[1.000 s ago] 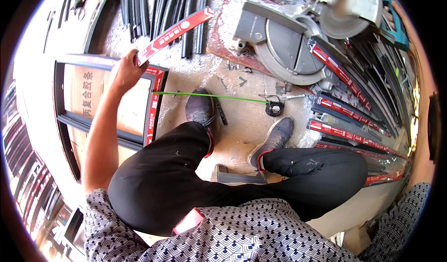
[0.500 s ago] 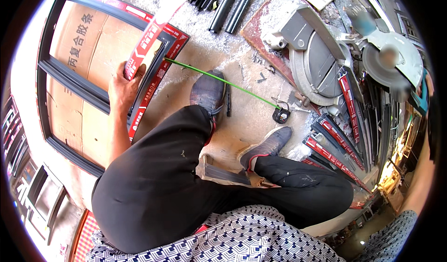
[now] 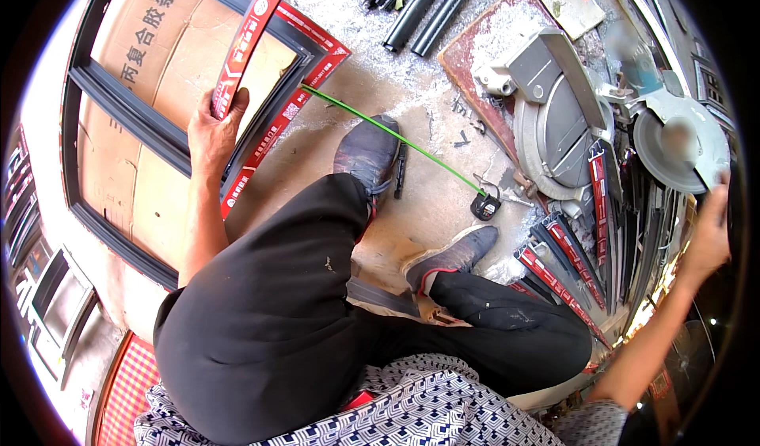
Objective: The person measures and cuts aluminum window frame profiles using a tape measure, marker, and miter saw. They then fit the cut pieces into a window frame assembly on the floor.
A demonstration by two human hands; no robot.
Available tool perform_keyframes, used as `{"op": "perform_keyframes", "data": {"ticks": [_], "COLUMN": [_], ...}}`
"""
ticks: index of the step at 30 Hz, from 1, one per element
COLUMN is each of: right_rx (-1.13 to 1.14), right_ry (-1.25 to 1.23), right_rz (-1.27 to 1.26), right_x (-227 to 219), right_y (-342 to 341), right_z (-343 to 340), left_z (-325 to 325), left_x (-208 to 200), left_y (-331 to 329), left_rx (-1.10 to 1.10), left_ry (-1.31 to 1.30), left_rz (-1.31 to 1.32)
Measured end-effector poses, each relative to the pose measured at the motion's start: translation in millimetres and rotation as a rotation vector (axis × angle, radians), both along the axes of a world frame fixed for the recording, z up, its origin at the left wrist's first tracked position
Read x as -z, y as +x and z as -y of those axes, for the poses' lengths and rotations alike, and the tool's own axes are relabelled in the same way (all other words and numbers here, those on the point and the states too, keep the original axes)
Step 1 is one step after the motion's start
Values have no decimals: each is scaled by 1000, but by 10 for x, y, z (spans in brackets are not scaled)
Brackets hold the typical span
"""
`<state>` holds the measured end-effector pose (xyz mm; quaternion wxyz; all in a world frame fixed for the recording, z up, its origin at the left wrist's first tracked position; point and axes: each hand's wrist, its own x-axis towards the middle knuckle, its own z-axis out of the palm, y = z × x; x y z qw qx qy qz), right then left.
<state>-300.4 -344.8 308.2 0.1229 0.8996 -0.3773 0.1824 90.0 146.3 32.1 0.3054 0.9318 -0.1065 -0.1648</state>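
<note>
My left hand [image 3: 210, 135] is closed round the lower end of a long profile strip with red printed film [image 3: 246, 38], which slants up across the black window frame [image 3: 131, 121]. Cardboard [image 3: 190, 30] shows through that frame's openings. From the frame's corner, a green tape measure blade [image 3: 380, 127] runs to its black case [image 3: 484, 206] on the floor. On the far right, my right hand [image 3: 707, 228] is beside the round blade of the cutting saw [image 3: 673, 141]. Its fingers run into the dark rim, so their grip is hidden.
The saw's grey base [image 3: 558, 121] rests on a reddish board [image 3: 495, 66]. Black profiles [image 3: 431, 10] lie at the back among pale shavings. Red-filmed offcuts [image 3: 566, 276] are piled by my right foot [image 3: 459, 256]. A dark marker-like stick [image 3: 400, 171] lies by my left foot [image 3: 366, 153].
The view has shifted, moving the frame and saw in the picture. My right hand has come down and inward from the saw's teal handle. My left hand keeps hold of the strip, now more upright.
</note>
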Motion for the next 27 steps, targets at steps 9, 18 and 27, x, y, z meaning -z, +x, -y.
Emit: {"op": "perform_keyframes", "data": {"ticks": [9, 18, 27], "right_rx": [-138, -256, -59], "right_ry": [927, 1039, 987], "right_rz": [-113, -311, -101], "right_x": [2681, 3175, 3126], "right_y": [348, 231, -24], "right_z": [-2235, -2227, -1977], "left_z": [-80, -257, -486], "left_x": [-50, -206, -110], "left_y": [-154, -401, -526], "left_rx": [6, 0, 63], "left_ry": [147, 208, 259], "left_rz": [-2, -27, 98]}}
